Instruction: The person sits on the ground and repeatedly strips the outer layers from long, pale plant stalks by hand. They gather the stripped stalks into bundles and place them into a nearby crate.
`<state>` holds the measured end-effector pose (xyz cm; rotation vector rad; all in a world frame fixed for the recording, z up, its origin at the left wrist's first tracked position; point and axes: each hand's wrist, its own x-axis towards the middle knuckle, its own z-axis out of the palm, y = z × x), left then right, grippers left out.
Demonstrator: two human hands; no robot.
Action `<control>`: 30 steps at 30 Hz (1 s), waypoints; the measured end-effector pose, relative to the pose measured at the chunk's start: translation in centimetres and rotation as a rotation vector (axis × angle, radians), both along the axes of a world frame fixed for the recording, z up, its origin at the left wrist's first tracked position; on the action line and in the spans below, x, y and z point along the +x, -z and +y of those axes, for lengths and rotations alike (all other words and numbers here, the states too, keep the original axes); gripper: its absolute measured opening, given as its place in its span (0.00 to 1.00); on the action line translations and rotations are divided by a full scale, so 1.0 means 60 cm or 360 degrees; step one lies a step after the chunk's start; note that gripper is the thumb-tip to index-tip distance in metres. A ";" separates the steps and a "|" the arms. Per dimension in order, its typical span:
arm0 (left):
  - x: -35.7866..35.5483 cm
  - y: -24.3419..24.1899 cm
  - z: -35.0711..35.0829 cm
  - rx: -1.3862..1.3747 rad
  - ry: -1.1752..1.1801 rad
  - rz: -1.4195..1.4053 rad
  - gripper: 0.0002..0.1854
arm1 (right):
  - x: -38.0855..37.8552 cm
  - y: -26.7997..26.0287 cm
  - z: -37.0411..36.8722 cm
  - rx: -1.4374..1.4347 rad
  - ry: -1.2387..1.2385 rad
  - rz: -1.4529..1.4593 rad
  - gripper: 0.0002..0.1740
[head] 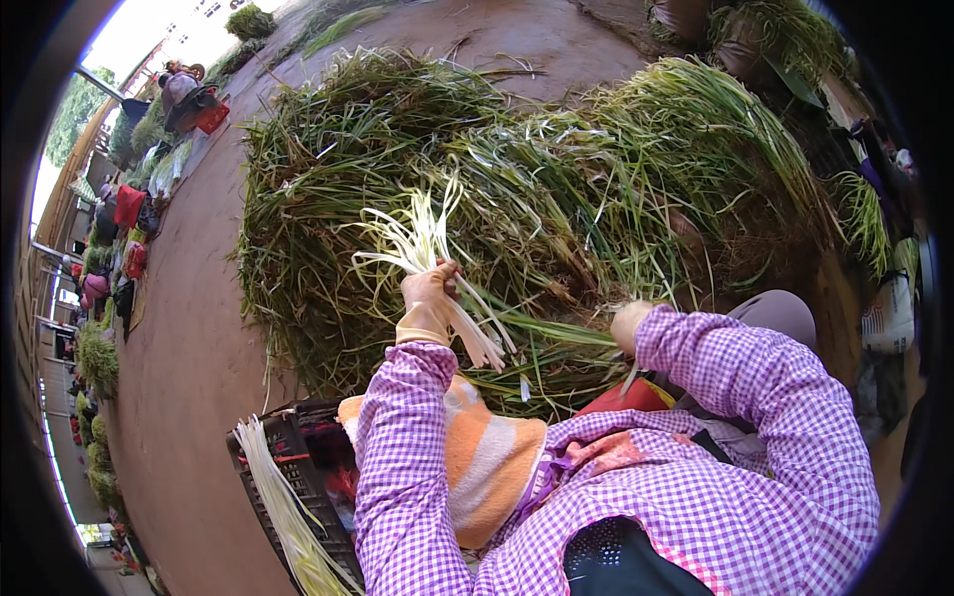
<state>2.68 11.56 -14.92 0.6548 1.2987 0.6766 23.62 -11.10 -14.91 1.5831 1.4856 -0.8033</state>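
My left hand (430, 293) is closed around a bunch of pale, whitish-yellow leafy stalks (421, 232). Their tips fan out above the fist and their cut-looking ends stick out below it. To the right, my right hand (632, 328) is at the near edge of a large heap of green grass-like plants (417, 156). Its fingers are mostly hidden by the back of the hand. A few green leaves (559, 328) run from it towards the left hand. A striped orange and white towel (492, 462) lies over my lap, under the left forearm.
A black plastic crate (298, 454) stands at my left, with a bundle of pale stalks (279, 499) across its side. Brown ground (201, 313) stretches beyond. Several people sit among plant piles along the far left, one (182, 93) near a red container. A white bag (888, 316) stands at right.
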 end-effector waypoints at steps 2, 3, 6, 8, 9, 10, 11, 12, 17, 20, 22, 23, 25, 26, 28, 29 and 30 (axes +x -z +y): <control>-0.002 0.003 -0.005 -0.0007 0.0145 0.0081 0.04 | 0.027 -0.009 0.034 0.0130 0.0097 -0.0082 0.16; -0.002 0.005 -0.012 -0.0009 0.0140 0.0100 0.05 | 0.020 -0.012 0.051 0.0413 0.0248 0.0033 0.17; 0.008 0.009 -0.035 0.0051 0.0181 0.0144 0.07 | -0.048 -0.014 0.081 0.0801 0.1287 0.1279 0.37; 0.011 0.012 -0.050 -0.0049 0.0207 0.0120 0.07 | -0.107 0.002 0.087 0.0655 0.1518 0.1733 0.28; 0.012 0.014 -0.054 -0.0072 0.0235 0.0086 0.07 | -0.129 0.012 0.090 0.0661 0.1641 0.1745 0.20; 0.009 0.016 -0.059 -0.0087 0.0288 0.0143 0.08 | -0.137 0.021 0.083 0.0751 0.1924 0.1872 0.16; 0.006 0.018 -0.064 -0.0062 0.0302 0.0138 0.11 | -0.144 0.030 0.075 0.0693 0.2268 0.2001 0.12; 0.002 0.021 -0.069 -0.0130 0.0254 0.0069 0.12 | -0.148 0.038 0.066 0.0936 0.2317 0.1920 0.12; 0.009 0.036 -0.121 -0.0563 0.0480 -0.0060 0.14 | -0.151 0.054 0.039 0.1040 0.1661 0.1772 0.15; 0.019 0.032 -0.151 -0.0526 0.0278 -0.0182 0.14 | -0.120 0.067 0.053 0.0648 0.1127 0.1791 0.20; 0.014 0.022 -0.160 -0.0420 0.0180 -0.0244 0.14 | -0.070 0.084 0.075 -0.0007 0.1372 0.2149 0.22; 0.011 0.017 -0.161 -0.0423 0.0072 -0.0236 0.14 | -0.044 0.093 0.088 -0.0262 0.1586 0.2289 0.24; 0.008 0.011 -0.165 -0.0399 0.0104 -0.0157 0.13 | -0.040 0.117 0.123 0.0483 0.2184 0.2106 0.23; 0.007 0.009 -0.167 -0.0402 0.0103 -0.0161 0.12 | -0.034 0.124 0.145 0.0403 0.2427 0.2380 0.22; 0.006 0.006 -0.168 -0.0416 0.0103 -0.0183 0.12 | -0.048 0.136 0.186 0.0259 0.2789 0.2542 0.20; 0.006 0.005 -0.169 -0.0426 0.0100 -0.0199 0.12 | -0.056 0.139 0.202 0.0254 0.2823 0.2646 0.18; 0.006 0.004 -0.169 -0.0436 0.0096 -0.0210 0.12 | -0.065 0.141 0.214 0.0186 0.2763 0.2735 0.15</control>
